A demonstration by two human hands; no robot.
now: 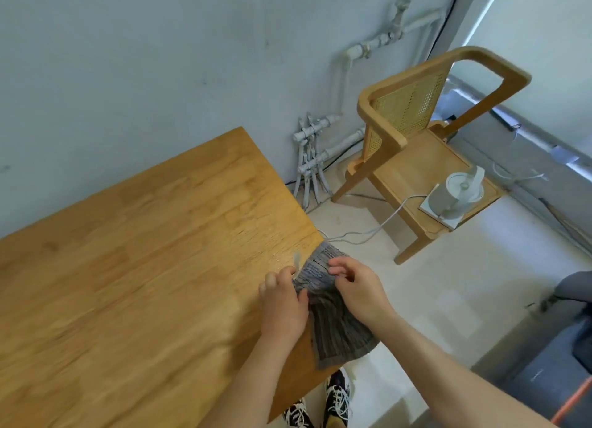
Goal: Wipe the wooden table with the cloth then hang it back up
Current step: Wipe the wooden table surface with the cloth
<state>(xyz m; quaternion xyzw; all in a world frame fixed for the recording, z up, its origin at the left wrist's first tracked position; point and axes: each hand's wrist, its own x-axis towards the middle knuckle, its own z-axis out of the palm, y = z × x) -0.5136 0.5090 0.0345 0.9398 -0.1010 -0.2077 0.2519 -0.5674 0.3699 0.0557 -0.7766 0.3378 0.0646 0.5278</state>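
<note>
One grey, rib-striped cloth [333,328] drapes over the counter's [144,283] right edge, lower centre of frame. Left hand [282,306] and right hand [358,291] both pinch its upper hem, fingers curled. Likely step: spreading the cloth to wipe. Next calls for laying it flat and pressing. Counter is glossy planked wood. A cane-backed chair [416,168] stands upper right.

Left hand [282,302] and right hand [355,286] gripping striped cloth [336,328], wooden table [144,267] edge
</note>
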